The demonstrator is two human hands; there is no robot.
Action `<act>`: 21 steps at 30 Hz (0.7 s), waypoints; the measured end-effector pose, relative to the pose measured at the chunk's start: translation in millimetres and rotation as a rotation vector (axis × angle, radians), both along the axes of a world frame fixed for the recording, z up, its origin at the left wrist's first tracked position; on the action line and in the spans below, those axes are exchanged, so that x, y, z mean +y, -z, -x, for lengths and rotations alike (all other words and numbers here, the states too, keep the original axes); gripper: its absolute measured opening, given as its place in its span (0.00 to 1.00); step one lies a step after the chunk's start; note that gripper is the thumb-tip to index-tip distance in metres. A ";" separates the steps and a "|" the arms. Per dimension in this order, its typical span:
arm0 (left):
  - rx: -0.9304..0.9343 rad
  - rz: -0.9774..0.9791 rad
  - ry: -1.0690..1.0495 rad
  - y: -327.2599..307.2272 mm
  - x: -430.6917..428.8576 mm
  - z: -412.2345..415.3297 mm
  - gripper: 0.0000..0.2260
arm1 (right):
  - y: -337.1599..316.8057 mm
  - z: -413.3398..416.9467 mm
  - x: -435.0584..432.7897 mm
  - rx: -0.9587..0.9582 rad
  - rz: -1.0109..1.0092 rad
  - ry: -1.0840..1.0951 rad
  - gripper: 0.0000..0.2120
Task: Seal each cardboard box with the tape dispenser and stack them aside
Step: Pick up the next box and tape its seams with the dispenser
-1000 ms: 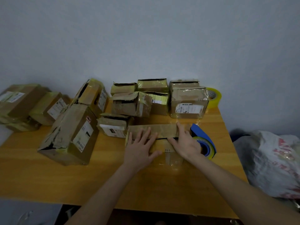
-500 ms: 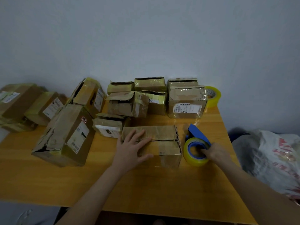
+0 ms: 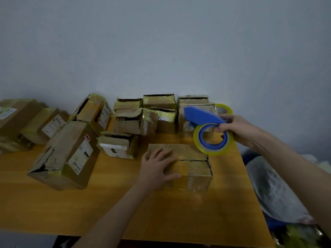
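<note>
A small cardboard box lies on the wooden table, its top flaps down with a dark seam across. My left hand rests flat on the box's left part, fingers spread. My right hand holds a blue tape dispenser with a yellowish tape roll in the air, just above and behind the box's right end. Several other worn cardboard boxes stand behind and to the left.
A large tilted box lies at the left, more boxes beyond it at the table's far left. A spare tape roll sits by the wall behind the dispenser. A plastic bag lies off the table's right edge.
My right hand left the box top, gripped the tape dispenser on the table to the right and lifted it up above the box. My left hand stayed on the box.
</note>
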State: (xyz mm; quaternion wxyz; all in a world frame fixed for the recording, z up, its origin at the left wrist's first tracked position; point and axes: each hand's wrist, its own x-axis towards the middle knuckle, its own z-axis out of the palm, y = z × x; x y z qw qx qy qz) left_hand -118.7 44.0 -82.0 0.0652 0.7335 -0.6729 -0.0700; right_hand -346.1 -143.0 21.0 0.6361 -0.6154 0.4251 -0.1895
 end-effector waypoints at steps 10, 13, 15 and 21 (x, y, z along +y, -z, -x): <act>0.582 0.336 -0.394 -17.1 12.3 -18.5 0.16 | 24.1 -51.3 36.4 0.192 0.225 -0.231 0.25; 1.120 0.313 -0.659 -35.3 6.5 -24.9 0.13 | 28.5 -50.5 38.0 0.208 0.231 -0.242 0.28; 1.367 0.138 -0.699 -44.4 -1.8 -23.4 0.18 | 28.0 -50.4 38.6 0.196 0.228 -0.243 0.28; 1.537 -0.137 -0.744 -51.0 -18.5 -20.0 0.22 | 28.5 -46.9 40.2 0.177 0.226 -0.267 0.24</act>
